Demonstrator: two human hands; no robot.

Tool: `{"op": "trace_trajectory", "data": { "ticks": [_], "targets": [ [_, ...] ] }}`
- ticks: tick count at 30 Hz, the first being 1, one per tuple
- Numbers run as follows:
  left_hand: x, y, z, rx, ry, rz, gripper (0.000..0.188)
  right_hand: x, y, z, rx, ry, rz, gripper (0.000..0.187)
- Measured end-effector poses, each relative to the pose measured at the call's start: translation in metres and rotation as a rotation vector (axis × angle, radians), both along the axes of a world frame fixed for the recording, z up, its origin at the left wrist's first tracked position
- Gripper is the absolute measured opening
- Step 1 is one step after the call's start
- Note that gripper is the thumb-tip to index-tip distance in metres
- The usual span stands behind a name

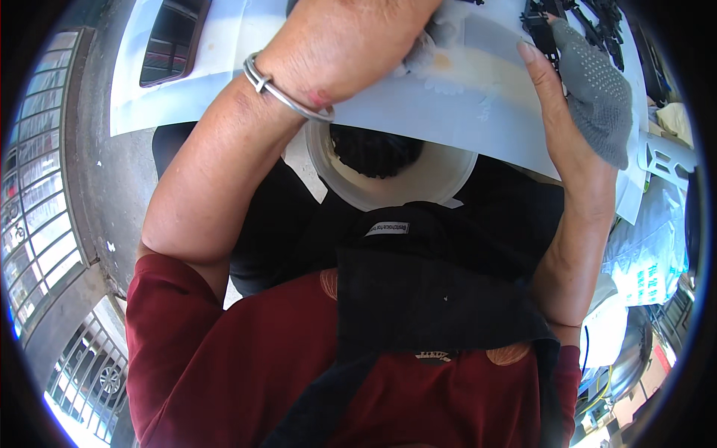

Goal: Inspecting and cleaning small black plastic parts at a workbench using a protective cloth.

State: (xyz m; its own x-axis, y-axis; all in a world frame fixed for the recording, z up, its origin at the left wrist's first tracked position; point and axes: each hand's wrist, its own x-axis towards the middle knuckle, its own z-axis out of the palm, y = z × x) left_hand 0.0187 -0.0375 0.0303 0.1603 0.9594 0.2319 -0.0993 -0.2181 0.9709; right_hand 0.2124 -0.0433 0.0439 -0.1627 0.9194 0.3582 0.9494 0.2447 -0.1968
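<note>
My left hand [358, 33] reaches across the top of the view over the white-covered table [493, 119], a silver bangle [272, 88] round its wrist. The upper edge cuts off its fingers, so what they do is hidden. Beside it shows a small greyish, crumpled thing [422, 51] that I cannot make out. At the upper right my right hand [586, 93] wears a grey dotted glove that leaves the thumb bare. A black plastic part [539, 33] lies between its thumb and fingers, and the hand appears closed on it. More black parts [594, 26] are piled just beyond.
Below the table edge, between my knees, stands a white round tub [320, 160] with a dark mass [377, 153] inside. A dark-framed rectangular item [173, 37] lies on the table's left. Plastic bags [646, 243] are at the right, a barred gate [41, 164] at the left.
</note>
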Motion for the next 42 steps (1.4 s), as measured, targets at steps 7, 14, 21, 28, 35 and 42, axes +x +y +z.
{"op": "trace_trajectory", "data": {
  "ticks": [7, 14, 21, 28, 35, 42],
  "targets": [
    [-0.005, 0.005, -0.004, 0.04, 0.105, 0.064, 0.033, 0.006, 0.013, -0.022, -0.122, 0.535, 0.189, 0.026],
    [-0.007, 0.007, -0.003, 0.043, 0.341, 0.087, 0.034, 0.022, 0.016, -0.028, -0.027, -0.008, 0.173, 0.028],
    [-0.008, 0.009, -0.007, 0.124, 0.354, 0.07, 0.034, 0.032, 0.02, -0.016, 0.049, -0.17, 0.428, 0.026],
    [-0.007, 0.01, -0.007, 0.179, 0.36, 0.062, 0.034, 0.006, 0.007, -0.018, -0.02, -0.213, 0.327, 0.024],
    [-0.008, 0.007, -0.006, 0.135, 0.335, 0.008, 0.035, 0.013, 0.013, -0.03, 0.135, -0.292, 0.315, 0.029],
    [-0.007, 0.009, -0.006, 0.131, 0.325, -0.029, 0.038, 0.001, 0.018, -0.031, 0.125, -0.315, 0.136, 0.031]
  ]
}}
